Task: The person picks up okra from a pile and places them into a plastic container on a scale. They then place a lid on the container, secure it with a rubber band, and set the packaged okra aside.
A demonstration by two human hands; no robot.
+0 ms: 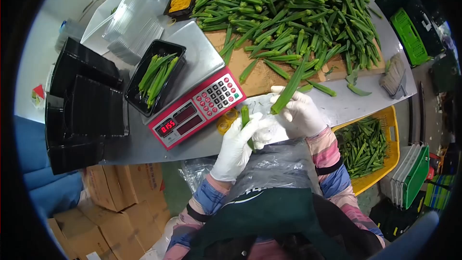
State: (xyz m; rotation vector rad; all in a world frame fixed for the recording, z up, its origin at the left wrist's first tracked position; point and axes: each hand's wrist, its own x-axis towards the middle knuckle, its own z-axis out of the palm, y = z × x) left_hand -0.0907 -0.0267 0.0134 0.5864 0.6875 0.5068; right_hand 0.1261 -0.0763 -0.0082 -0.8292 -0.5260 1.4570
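My left hand, in a white glove, is closed round a short green okra pod near the table's front edge. In my right hand, also gloved, a longer okra pod points up and away. To the left, a red scale reads 0.155. On its metal plate sits a black tray with several okra pods. A large okra pile covers the cardboard beyond my hands.
Black trays are stacked at the left, with clear plastic containers behind. Orange rubber bands fill a small black tray. A yellow crate of okra stands at the right, below a brush. Cardboard boxes lie lower left.
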